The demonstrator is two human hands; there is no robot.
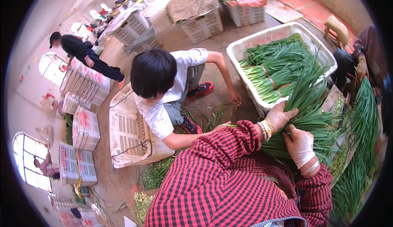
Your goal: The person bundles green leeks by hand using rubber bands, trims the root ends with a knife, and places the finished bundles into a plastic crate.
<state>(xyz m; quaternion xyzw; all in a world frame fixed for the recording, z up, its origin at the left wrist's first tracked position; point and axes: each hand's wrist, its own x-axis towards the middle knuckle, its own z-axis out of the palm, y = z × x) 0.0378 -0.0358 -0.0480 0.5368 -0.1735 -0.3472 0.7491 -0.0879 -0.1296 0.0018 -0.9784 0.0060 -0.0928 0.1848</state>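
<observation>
In front of me is a loose bunch of green chives [305, 88], its long leaves fanning up and to the right. My left hand [280, 118], a beaded bracelet at its wrist, is closed on the bunch from the left. Lower down, my right hand [301, 145], in a thin whitish glove, has its fingers curled against the leaves; some fingertips are hidden. Just beyond the bunch stands a white plastic crate [241, 69] holding chive bundles [270, 79] tied with red bands. More chives [274, 147] lie under and around my hands.
A person in a white shirt [192, 57] crouches at my left beside a white crate [123, 133]. At the right, another person's hand [362, 68] holds long chives [364, 108]. Stacked crates [86, 82] line the left; covered crates [200, 24] stand behind. A stool [337, 28] is far right.
</observation>
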